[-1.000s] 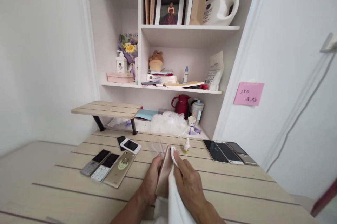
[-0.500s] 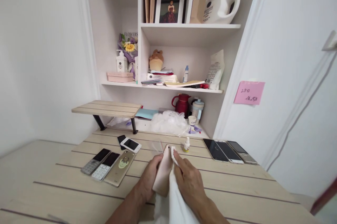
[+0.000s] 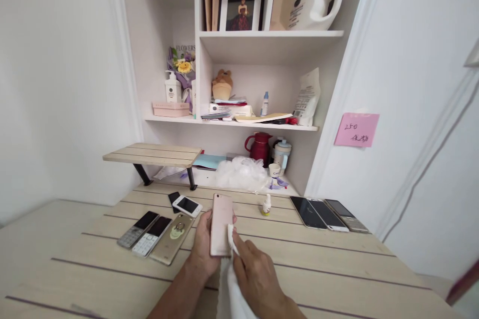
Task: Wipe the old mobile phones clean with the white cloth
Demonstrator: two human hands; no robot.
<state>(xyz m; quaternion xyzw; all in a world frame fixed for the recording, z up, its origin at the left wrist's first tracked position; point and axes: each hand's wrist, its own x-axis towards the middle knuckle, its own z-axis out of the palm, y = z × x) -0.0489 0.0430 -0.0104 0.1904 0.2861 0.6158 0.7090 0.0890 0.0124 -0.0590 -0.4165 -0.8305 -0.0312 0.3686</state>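
A rose-gold smartphone [image 3: 221,221] is held upright with its back towards me. My left hand [image 3: 203,241] is closed around it from the left and beneath, with fingertips showing at its right edge. My right hand [image 3: 254,269] grips a white cloth [image 3: 234,291], and a fold of it under the fingers touches the phone's lower right side. The rest of the cloth hangs below, down to the bottom of the view. A small spray bottle [image 3: 266,205] stands on the table beyond my right hand.
Left on the slatted table [image 3: 337,269] lie two keypad phones, a gold phone [image 3: 172,239], a white phone [image 3: 187,205] and a dark one. Several phones [image 3: 309,212] line the right side. A small raised stand [image 3: 153,154] and a shelf unit [image 3: 262,35] are behind.
The phone has turned so its back faces me more squarely, and it has shifted left. My right hand has moved the cloth from the top edge down to the lower right side.
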